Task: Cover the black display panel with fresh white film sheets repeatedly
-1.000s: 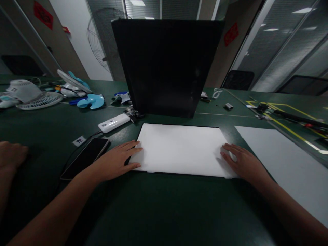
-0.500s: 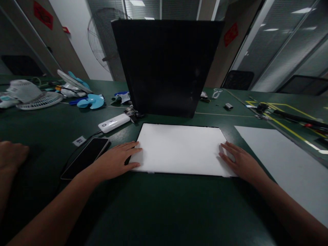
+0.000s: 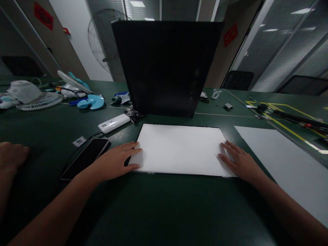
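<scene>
A flat white rectangular panel (image 3: 180, 149) with thin dark edges lies on the green table (image 3: 164, 208) in front of me. My left hand (image 3: 117, 160) rests at its left edge, fingers spread, with the fingertips on the white surface. At the right edge, my right hand (image 3: 239, 161) lies in the same way, its fingers stretched out over the panel. Neither hand is wrapped round anything. Behind the panel stands a large black screen-like sheet (image 3: 167, 68), tilted upright.
A phone (image 3: 87, 159) and a white handheld device (image 3: 114, 123) lie left of the panel. Another person's hand (image 3: 12, 155) is at the far left. Fan parts (image 3: 38, 97) and a blue fan blade (image 3: 91, 102) sit behind. To the right lies a large white sheet (image 3: 287, 164).
</scene>
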Tool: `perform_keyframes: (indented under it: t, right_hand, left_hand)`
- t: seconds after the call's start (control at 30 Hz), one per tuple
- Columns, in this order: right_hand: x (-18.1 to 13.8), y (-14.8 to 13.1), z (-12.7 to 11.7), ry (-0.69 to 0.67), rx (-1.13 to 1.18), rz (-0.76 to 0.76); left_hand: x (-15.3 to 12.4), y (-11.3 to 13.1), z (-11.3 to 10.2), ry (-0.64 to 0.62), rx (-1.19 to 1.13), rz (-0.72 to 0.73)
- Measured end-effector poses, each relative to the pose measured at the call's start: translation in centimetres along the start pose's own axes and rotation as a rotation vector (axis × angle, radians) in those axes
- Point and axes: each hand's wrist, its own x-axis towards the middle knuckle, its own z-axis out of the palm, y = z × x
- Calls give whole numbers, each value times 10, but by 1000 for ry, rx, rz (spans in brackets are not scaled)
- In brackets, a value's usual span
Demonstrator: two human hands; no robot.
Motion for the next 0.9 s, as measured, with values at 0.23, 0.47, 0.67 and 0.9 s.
perform_keyframes:
  t: [0.23, 0.47, 0.67, 0.9]
  right_hand:
    - [-1, 2, -1, -22, -14, -5]
    - [-2, 0, 0, -9, -18, -20]
    - [-2, -2, -1, -36, -20, -9]
    - [-3, -8, -3, -84, -28, 22]
  left_hand:
    - [0, -3, 1, -35, 18, -15]
    - [-2, -2, -2, -41, -9, -18]
    - [-2, -7, -1, -58, -2, -3]
    - [-5, -2, -7, -80, 10, -10]
